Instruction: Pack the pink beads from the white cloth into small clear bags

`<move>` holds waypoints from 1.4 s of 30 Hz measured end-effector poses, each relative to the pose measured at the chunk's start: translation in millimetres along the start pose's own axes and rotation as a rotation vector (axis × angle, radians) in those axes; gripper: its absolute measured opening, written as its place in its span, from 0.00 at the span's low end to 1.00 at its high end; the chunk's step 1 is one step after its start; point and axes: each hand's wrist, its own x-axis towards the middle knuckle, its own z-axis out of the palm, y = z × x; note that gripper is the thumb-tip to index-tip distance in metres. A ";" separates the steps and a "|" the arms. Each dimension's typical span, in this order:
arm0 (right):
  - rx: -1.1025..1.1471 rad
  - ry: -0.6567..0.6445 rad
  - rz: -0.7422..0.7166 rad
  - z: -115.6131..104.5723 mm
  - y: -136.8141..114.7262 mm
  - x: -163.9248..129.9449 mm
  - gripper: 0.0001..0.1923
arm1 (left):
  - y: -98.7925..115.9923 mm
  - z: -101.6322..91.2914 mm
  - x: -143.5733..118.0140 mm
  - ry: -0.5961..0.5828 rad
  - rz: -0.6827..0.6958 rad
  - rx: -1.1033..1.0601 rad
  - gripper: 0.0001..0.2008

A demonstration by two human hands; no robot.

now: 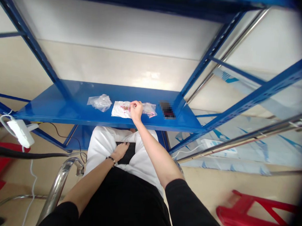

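Observation:
My right hand [136,110] reaches to the blue shelf [64,104] and pinches something small over a white sheet [119,109] strewn with tiny pink and dark pieces [125,107]. What the fingers grip is too small to name. A clear bag [150,109] with pink bits lies just right of that hand. My left hand [120,151], with a dark bead bracelet on its wrist, rests flat on a dark object [129,152] in my lap over white cloth [100,145].
A crumpled clear bag [100,102] lies left of the sheet. A dark blurred item [167,110] sits at the shelf's right end. Blue rack posts [208,55] frame the shelf. A white adapter [20,132] hangs left, a metal chair arm [59,182] below it. Red stools [252,218] stand on the floor.

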 end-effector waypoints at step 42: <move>0.049 0.054 -0.025 -7.0 -6.2 -0.3 0.14 | -41.4 -217.1 53.2 0.967 0.088 -0.338 0.08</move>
